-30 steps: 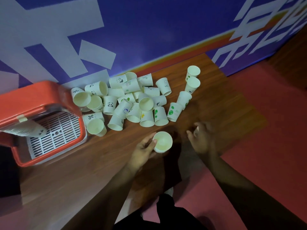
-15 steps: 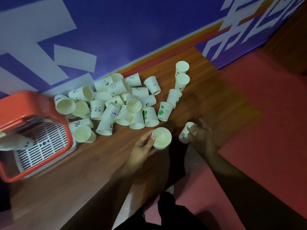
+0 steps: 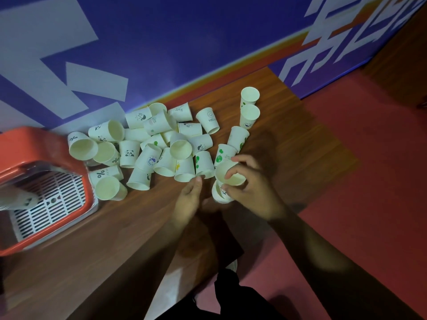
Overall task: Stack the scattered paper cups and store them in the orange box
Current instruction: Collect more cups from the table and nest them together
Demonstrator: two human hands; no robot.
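**Right hand** (image 3: 251,190), centre of frame: fingers curled over the rim of the top cup (image 3: 230,175), mouth up. The rim grip looks chosen so it can be seated into the lower cup (image 3: 219,196), which shows just beneath it, against the same hand. How far the two are nested cannot be told.

**Left hand** (image 3: 188,199), just left of the right: fingers relaxed and nearly straight, apparently holding nothing. The fingertips lie close to the near edge of the heap, probably ready to take the next one.

**Cups** (image 3: 150,158), centre to upper centre: a loose heap on the table (image 3: 288,135), most lying on their sides and a few mouth up, many touching or overlapping. Two more (image 3: 250,97) stand upright at the heap's upper right. Most of the stacking is judged still to do.

**Box** (image 3: 34,142), left edge of frame: orange and open-topped, just beside the heap, so the carry is short. A white grid (image 3: 53,209) lines its bottom.

**Stack** (image 3: 18,200), inside the box: pale and blurred, probably nested cups already stored.

**Surroundings**: blue and white wall (image 3: 184,42) across the top, red floor (image 3: 369,158) at right.
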